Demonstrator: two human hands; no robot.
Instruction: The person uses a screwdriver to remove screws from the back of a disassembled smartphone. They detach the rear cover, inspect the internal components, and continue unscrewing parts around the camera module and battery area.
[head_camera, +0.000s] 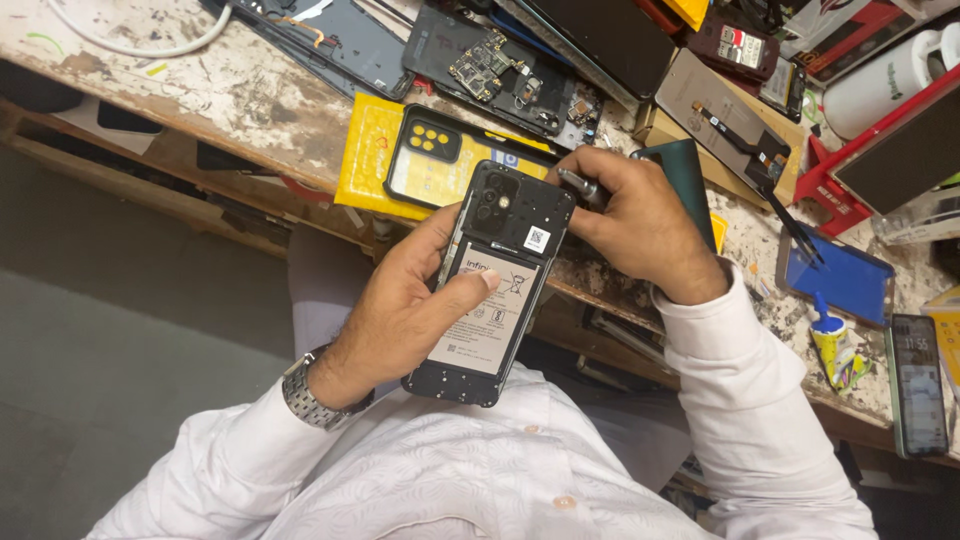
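Left hand cradles the opened black phone with exposed battery above the lap, long axis running toward the cluttered table. Right hand grips a slim metal tool at the phone's top-right corner.

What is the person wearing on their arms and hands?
Both arms are in long white sleeves of a faintly patterned shirt with buttoned cuffs. The left hand has a silver metal-link wristwatch at the wrist. The right hand is bare, with no gloves; no rings show on the fingers.
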